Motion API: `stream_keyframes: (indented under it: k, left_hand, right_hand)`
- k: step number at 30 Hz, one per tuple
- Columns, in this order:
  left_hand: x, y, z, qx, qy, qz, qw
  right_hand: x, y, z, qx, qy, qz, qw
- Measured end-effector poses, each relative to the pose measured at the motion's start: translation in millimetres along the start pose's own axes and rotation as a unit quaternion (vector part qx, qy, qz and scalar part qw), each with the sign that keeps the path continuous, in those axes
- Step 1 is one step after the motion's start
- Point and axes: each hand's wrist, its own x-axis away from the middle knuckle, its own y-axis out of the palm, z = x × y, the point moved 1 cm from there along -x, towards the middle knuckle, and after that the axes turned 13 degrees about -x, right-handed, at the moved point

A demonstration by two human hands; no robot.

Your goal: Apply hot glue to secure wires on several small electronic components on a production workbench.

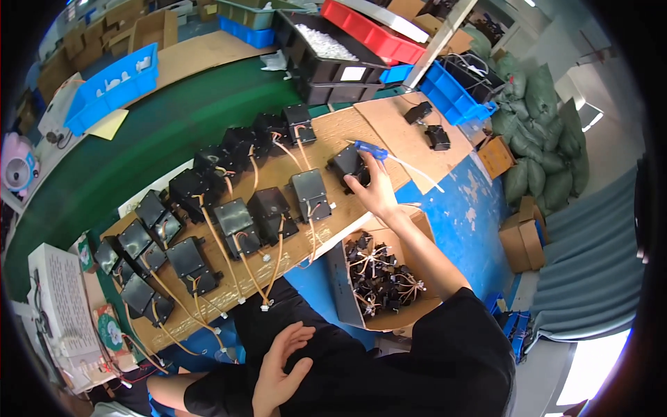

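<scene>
One black module [347, 165] half hidden by right hand [375, 189], grip unclear

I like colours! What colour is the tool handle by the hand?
Blue tool handle, head view.

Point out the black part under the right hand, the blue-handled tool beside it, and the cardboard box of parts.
Black part [345, 164], head view, on its top face.
Blue-handled tool [369, 148], head view, on the blue handle.
Cardboard box [421, 219], head view, on its far rim.
</scene>
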Motion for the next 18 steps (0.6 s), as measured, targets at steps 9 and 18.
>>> stream_keyframes:
  k: [9,18]
  left_hand:
    - [14,-12,-21,-0.033,-0.049,-0.013,0.998]
    - [20,-20,-31,-0.05,-0.04,0.012,0.998]
  right_hand:
    - [-23,-22,73,0.006,0.107,0.03,0.994]
    - [-61,-49,155,0.143,0.328,-0.052,0.932]
